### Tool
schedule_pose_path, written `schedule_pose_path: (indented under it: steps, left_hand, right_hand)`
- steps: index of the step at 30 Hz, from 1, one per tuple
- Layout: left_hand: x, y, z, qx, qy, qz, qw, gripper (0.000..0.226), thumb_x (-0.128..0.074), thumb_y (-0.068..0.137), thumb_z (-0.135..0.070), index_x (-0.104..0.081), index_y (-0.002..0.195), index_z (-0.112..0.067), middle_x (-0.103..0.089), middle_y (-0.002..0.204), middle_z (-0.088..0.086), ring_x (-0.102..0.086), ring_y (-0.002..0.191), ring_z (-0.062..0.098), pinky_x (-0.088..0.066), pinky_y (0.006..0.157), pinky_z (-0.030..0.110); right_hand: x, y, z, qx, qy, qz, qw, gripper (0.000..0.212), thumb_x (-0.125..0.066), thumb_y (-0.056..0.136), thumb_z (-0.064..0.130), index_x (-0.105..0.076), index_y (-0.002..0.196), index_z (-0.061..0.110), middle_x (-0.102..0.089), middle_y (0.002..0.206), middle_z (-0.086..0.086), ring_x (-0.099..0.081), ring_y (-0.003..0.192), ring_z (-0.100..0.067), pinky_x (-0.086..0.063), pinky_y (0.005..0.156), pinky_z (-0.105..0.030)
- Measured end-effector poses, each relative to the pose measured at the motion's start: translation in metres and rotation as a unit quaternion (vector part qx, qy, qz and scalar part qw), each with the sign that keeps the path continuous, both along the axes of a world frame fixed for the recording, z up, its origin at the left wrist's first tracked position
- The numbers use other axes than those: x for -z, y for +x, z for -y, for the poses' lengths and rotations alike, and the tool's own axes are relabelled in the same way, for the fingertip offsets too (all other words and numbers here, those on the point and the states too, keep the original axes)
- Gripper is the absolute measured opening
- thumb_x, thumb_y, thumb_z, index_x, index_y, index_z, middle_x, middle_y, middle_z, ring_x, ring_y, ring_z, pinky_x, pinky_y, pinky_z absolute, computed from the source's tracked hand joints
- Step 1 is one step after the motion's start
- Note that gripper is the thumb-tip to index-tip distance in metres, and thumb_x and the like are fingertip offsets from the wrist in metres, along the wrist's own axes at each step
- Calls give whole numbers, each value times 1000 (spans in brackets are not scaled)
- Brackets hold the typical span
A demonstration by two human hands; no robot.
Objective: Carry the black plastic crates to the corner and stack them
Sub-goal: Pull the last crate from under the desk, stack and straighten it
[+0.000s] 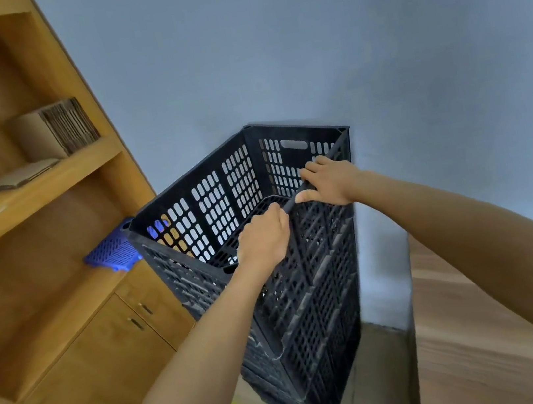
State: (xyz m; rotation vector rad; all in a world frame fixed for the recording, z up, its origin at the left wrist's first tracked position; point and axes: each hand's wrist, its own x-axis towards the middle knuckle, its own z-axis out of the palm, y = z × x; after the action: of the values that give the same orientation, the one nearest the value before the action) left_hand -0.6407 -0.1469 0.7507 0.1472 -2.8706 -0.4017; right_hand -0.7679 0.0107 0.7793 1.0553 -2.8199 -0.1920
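A: How are the hands placed?

B: The left hand (pixel 263 237) is seen curled over the near rim of the top crate (pixel 222 191), at about seven o'clock from the crate's opening. The right hand (pixel 331 180) is laid on the same rim further along, at about three o'clock from the opening, with the fingers bent over the edge and the thumb pressed on the outer face. Nothing else is held by either hand.

A: And the crate itself?

B: It is set on top of a stack of black crates (pixel 310 316) standing in the corner, against the grey wall (pixel 303 40). How many lie beneath cannot be counted with certainty. The long axis of the top crate is run from eight o'clock to two o'clock, away from the person toward the wall.

A: Which relation matters for the next move?

B: Both hands are placed on one long side, the right one nearer the wall. It is judged that seating is nearly done; if the far corners are not aligned, a push toward one o'clock would be needed.

A: Beyond the stack?

B: A wooden shelf unit (pixel 33 202) is seen at nine o'clock, with a blue basket (pixel 110 251) on it just beside the crate.
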Motion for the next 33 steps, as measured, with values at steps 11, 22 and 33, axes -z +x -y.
schedule_pose_path:
  steps: [11,22,33]
  left_hand:
    - [-3,7,-9,-21,-92,-8,996,36,-19,106,-39,-45,104,-15,-51,64,2,-52,53,24,-46,54,38]
    - [-10,9,-7,-12,-133,9,991,37,-19,107,-36,-47,111,-12,-59,72,5,-59,61,28,-51,60,43]
    - [-10,33,121,18,-191,10,981,44,-13,102,-51,-46,105,-22,-60,73,-3,-59,64,23,-50,63,40]
  right_hand:
    - [8,-7,-3,-19,-2,-9,1000,94,-9,82,78,-35,143,12,-41,143,-7,-31,135,-26,-45,96,-49]
    - [4,-2,0,-30,-16,-19,999,111,5,67,81,-39,141,11,-45,141,-7,-34,133,-25,-45,94,-46]
    - [3,22,88,-82,23,-94,992,107,3,75,83,-54,133,14,-57,134,-8,-46,128,-27,-35,104,-48]
